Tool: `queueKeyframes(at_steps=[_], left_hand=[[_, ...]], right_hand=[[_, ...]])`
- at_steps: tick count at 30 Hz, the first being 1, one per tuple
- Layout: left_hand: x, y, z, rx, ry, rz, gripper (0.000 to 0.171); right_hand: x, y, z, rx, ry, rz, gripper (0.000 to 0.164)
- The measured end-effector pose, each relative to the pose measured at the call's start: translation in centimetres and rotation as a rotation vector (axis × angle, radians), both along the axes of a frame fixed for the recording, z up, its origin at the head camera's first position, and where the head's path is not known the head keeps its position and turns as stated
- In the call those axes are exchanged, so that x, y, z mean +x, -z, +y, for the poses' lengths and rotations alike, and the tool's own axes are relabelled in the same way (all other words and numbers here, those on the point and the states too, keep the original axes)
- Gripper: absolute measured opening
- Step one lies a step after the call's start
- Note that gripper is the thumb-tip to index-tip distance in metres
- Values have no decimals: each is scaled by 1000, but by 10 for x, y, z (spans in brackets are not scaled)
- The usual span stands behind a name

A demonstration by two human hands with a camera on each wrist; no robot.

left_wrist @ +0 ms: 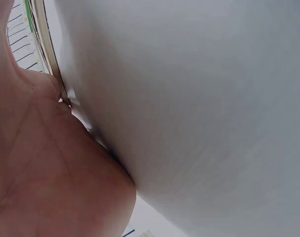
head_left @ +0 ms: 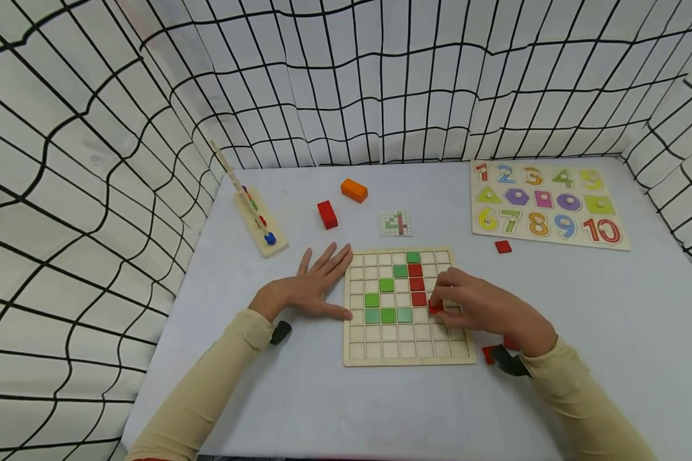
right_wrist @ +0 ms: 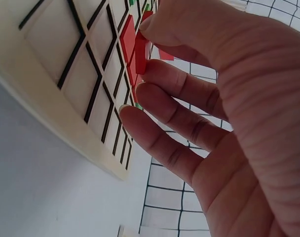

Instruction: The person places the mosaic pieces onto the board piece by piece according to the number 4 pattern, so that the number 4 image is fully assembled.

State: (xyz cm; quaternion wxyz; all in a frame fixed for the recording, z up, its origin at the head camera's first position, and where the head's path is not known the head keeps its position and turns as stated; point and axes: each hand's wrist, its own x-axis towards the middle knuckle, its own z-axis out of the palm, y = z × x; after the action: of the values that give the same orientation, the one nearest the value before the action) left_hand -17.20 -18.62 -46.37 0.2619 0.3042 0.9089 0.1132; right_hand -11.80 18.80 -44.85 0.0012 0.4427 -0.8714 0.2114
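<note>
A pale wooden grid board (head_left: 409,362) lies on the table, with green tiles (head_left: 386,285) in a stepped pattern and a column of red tiles (head_left: 416,283) in its cells. My left hand (head_left: 311,288) rests flat with fingers spread, its thumb and fingertips touching the board's left edge. Over the right part of the grid, my right hand (head_left: 475,306) pinches a red square tile (right_wrist: 141,54) between thumb and index finger. The palm fills much of the left wrist view, beside the board's edge. Behind the board lies a small pattern card (head_left: 396,223) with a green and red design.
Loose red tiles lie by my right wrist (head_left: 489,355) and below the number puzzle (head_left: 553,241) at the back right. Red (head_left: 327,215) and orange (head_left: 354,191) blocks sit behind the board. A wooden base with a rod (head_left: 262,224) stands left. Black netting borders the table.
</note>
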Motion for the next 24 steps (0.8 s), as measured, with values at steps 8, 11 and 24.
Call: queueKeyframes(at_steps=[8, 11, 24], left_hand=[[-1, -7, 4, -52, 1, -22, 128], [-1, -8, 4, -61, 0, -27, 128], [-3, -1, 3, -59, 8, -5, 127]], right_hand=[[1, 0, -13, 73, -4, -6, 15], [2, 1, -17, 78, -16, 10, 15], [3, 8, -30, 70, -46, 54, 12]])
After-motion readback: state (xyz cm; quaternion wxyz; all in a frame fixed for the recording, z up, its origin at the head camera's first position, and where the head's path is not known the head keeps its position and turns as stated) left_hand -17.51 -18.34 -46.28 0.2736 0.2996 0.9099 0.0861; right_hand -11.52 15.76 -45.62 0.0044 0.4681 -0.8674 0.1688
